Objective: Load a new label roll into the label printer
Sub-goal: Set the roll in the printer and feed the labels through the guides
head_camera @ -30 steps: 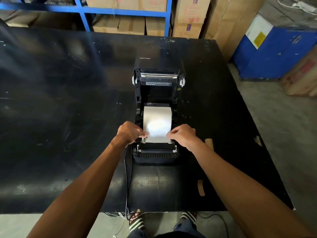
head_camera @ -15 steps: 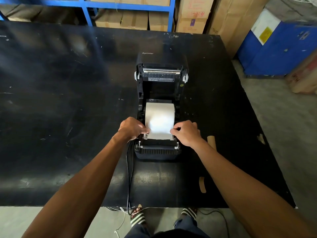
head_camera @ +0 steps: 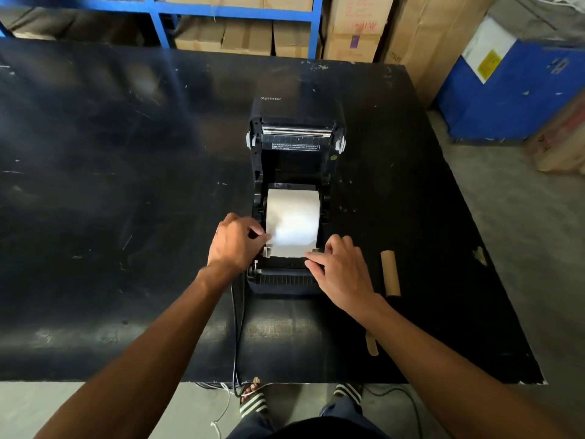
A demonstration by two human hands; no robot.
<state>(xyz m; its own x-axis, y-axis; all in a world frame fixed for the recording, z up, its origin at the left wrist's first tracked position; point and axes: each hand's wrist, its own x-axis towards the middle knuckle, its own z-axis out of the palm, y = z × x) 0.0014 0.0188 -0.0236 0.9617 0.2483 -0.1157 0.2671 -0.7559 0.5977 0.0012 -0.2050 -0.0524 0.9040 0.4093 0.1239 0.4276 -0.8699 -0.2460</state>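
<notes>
While the label printer [head_camera: 292,198] sits with its lid thrown back on the black surface [head_camera: 110,185], the label roll [head_camera: 292,218] lies in its open bay, white paper drawn toward the front slot. At about nine o'clock from the roll, the left hand [head_camera: 234,245] is curled, its fingertips pinching the paper's left edge. At about five o'clock from the roll, the right hand [head_camera: 340,270] lies flatter, fingers loosely spread, fingertips touching the paper's leading edge by the right guide; it grips nothing firmly that I can tell. So the roll sits between and just beyond both hands. An empty cardboard core [head_camera: 390,273] lies on the surface at three o'clock from the right hand.
</notes>
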